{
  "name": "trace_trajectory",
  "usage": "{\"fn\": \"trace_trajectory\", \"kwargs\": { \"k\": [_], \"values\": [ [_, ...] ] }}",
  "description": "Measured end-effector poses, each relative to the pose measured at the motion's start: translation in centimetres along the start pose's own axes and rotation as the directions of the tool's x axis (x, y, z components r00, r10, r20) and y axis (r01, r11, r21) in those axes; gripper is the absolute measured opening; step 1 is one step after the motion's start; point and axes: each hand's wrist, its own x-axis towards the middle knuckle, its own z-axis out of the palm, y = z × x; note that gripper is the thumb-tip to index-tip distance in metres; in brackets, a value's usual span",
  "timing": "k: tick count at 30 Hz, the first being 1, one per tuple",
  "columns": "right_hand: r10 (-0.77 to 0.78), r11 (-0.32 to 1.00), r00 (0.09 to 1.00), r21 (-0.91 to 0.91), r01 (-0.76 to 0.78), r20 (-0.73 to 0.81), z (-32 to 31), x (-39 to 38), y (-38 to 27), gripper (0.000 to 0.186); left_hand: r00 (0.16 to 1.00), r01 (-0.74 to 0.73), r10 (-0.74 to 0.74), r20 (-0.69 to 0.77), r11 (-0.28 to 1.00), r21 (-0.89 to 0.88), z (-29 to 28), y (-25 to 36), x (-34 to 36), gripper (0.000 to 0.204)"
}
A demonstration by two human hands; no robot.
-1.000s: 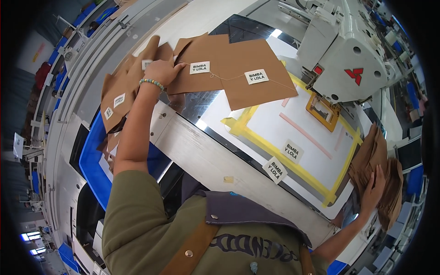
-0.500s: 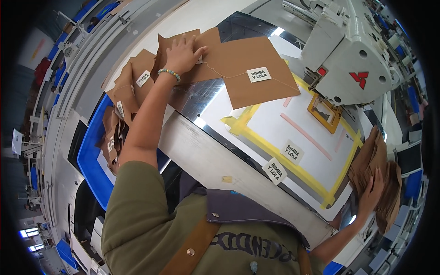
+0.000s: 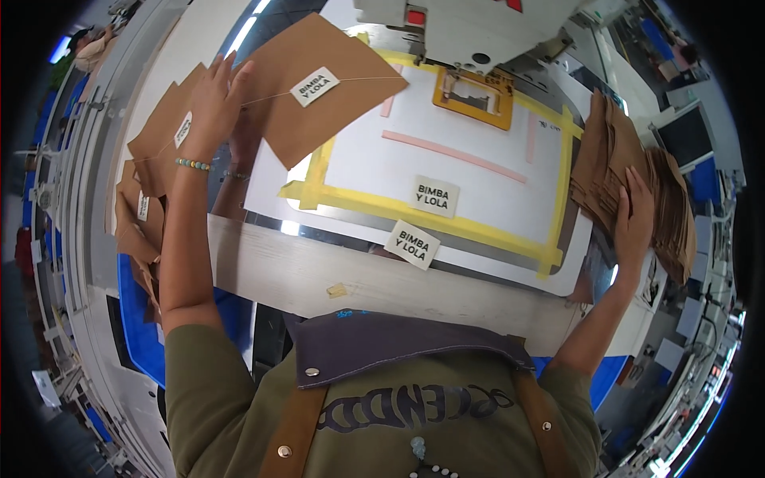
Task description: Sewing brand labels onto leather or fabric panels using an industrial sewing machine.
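Note:
A brown flat panel (image 3: 343, 72) with a small white printed label (image 3: 315, 86) lies over the far left corner of a yellow-taped white template (image 3: 351, 159). My left hand (image 3: 215, 99) is beside this panel, fingers stretched out over another brown labelled piece (image 3: 163, 123). A thin thread runs between the labelled pieces. On the right, my right hand (image 3: 635, 211) rests with extended fingers on a thick stack of brown panels (image 3: 613, 151); what lies under its palm is hidden. Two loose white labels, one on the template (image 3: 434, 197) and one at its near edge (image 3: 412, 244), lie in front of me.
A white sewing machine head (image 3: 470, 32) hangs over the far side, above a yellow clamp frame (image 3: 474, 99). Pink strips (image 3: 454, 155) mark the template. More brown pieces (image 3: 139, 211) hang into a blue bin (image 3: 135, 319) on the left. A monitor (image 3: 685, 131) stands at far right.
My view has turned, so the scene looks rotated. My left hand is nearer the brown panel, and a label now shows left of it. My right hand remains on the stack.

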Motion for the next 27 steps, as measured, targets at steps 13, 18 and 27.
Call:
{"fn": "trace_trajectory", "kwargs": {
  "k": [13,18,27],
  "values": [
    [0.028,0.999,0.993,0.030,-0.025,-0.117,-1.9,0.9,-0.9,0.027,0.782,-0.546,0.577,0.234,0.817,-0.186,3.4,5.1,3.6,0.075],
    [0.021,0.999,0.999,0.043,-0.019,-0.034,-2.8,2.1,-1.0,0.024,0.817,-0.570,0.553,0.165,0.817,0.084,2.8,3.4,3.8,0.072],
    [-0.054,0.996,0.998,-0.076,0.053,-0.010,-2.8,2.9,-0.6,0.023,0.879,-0.401,0.470,0.083,0.820,-0.408,-1.8,12.8,-2.0,0.036]
  ]
}}
